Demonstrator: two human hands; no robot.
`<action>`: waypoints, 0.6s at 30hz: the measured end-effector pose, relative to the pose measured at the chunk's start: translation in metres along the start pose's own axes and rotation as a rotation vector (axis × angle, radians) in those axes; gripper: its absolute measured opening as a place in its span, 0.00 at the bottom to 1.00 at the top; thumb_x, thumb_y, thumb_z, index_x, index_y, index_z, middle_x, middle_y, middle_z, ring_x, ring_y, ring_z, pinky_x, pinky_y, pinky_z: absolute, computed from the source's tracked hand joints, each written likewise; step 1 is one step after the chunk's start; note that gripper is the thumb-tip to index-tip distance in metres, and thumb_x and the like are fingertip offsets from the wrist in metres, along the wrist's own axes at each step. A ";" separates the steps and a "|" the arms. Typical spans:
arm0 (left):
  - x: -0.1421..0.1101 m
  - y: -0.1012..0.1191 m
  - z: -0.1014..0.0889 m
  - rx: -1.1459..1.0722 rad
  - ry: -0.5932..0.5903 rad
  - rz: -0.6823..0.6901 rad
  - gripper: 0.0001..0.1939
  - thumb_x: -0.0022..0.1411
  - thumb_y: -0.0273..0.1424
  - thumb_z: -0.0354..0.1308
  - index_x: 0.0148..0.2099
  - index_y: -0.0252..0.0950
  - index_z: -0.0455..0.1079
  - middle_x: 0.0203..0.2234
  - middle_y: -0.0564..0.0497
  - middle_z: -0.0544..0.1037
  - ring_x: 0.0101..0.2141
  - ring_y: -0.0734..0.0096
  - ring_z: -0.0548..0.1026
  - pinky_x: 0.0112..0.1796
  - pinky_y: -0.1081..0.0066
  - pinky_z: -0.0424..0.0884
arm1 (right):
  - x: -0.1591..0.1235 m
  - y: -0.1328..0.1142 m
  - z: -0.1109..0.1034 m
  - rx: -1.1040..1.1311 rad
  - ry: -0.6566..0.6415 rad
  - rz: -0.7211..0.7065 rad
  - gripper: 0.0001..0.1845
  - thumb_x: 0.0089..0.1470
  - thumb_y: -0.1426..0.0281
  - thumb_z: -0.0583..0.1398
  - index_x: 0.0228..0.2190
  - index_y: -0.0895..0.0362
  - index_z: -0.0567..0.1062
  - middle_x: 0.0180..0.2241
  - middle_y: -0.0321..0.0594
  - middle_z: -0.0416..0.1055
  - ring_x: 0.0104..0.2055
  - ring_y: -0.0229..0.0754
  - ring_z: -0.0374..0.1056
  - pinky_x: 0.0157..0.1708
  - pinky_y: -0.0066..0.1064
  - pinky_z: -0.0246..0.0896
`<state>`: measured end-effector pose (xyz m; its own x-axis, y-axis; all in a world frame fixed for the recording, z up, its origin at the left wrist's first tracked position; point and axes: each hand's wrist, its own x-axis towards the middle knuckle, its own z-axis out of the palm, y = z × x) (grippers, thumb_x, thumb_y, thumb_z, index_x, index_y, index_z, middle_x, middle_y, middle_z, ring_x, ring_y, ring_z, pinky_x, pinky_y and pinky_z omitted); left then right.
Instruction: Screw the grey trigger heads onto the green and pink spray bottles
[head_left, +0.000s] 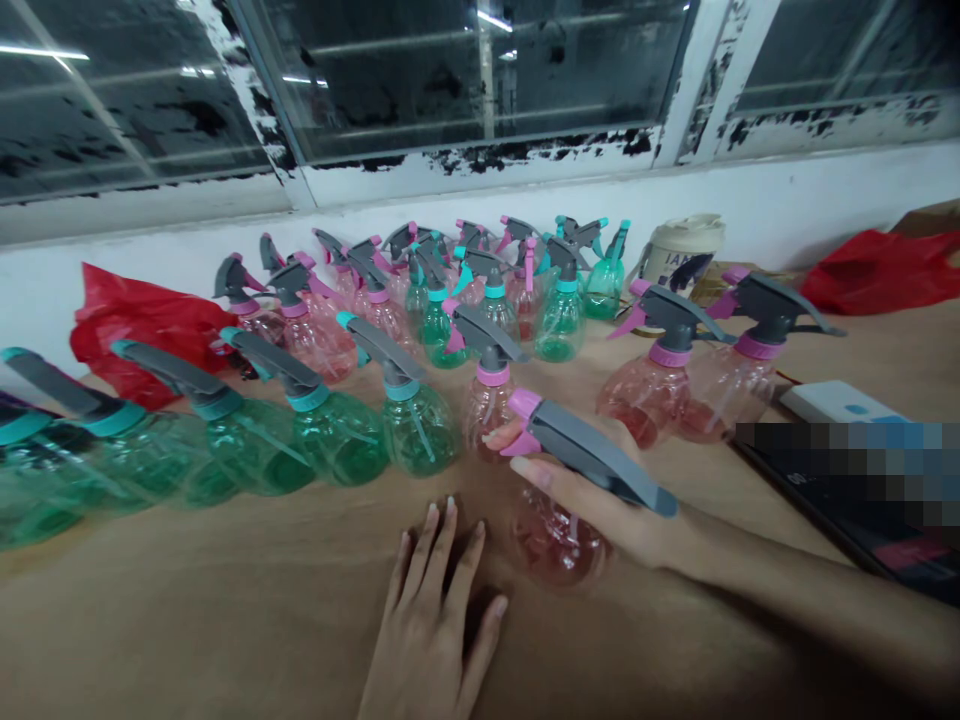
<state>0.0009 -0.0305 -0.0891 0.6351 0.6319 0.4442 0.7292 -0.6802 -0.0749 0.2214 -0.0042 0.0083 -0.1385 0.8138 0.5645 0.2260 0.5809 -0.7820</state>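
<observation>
My right hand [600, 500] is wrapped round the neck of a pink spray bottle [562, 545], just below its grey and pink trigger head. The bottle's clear pink body shows beneath my fingers. My left hand [435, 620] lies on the wooden table with its fingers spread, to the left of that bottle and apart from it. Right behind the held bottle stands another pink spray bottle [489, 400]. A green spray bottle [420, 430] with a turquoise collar is close beyond my left fingertips, at the end of a row of several green ones.
Two pink spray bottles [652, 395] stand at the right. Several more pink and green ones crowd toward the wall. Red plastic bags [142, 330] lie left and far right. A pale cup [682, 250] stands behind; a dark phone-like device [810, 500] lies by my right forearm.
</observation>
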 end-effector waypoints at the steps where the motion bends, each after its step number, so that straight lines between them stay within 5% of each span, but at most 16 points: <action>1: 0.000 0.000 0.000 0.003 -0.002 0.002 0.25 0.68 0.32 0.47 0.64 0.30 0.56 0.63 0.38 0.59 0.62 0.50 0.56 0.55 0.49 0.62 | 0.000 0.000 0.000 -0.001 -0.001 0.005 0.06 0.55 0.72 0.59 0.35 0.52 0.76 0.31 0.35 0.74 0.33 0.39 0.71 0.36 0.33 0.67; 18: 0.003 0.001 -0.003 0.032 -0.007 0.021 0.24 0.68 0.33 0.48 0.63 0.30 0.57 0.63 0.37 0.59 0.62 0.50 0.56 0.54 0.49 0.64 | 0.000 0.003 0.001 -0.002 0.007 -0.002 0.03 0.56 0.72 0.59 0.33 0.53 0.74 0.30 0.34 0.73 0.33 0.39 0.71 0.36 0.33 0.66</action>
<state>0.0023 -0.0302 -0.0851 0.6522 0.6202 0.4358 0.7232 -0.6815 -0.1123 0.2216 -0.0027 0.0055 -0.1325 0.8126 0.5675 0.2280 0.5822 -0.7804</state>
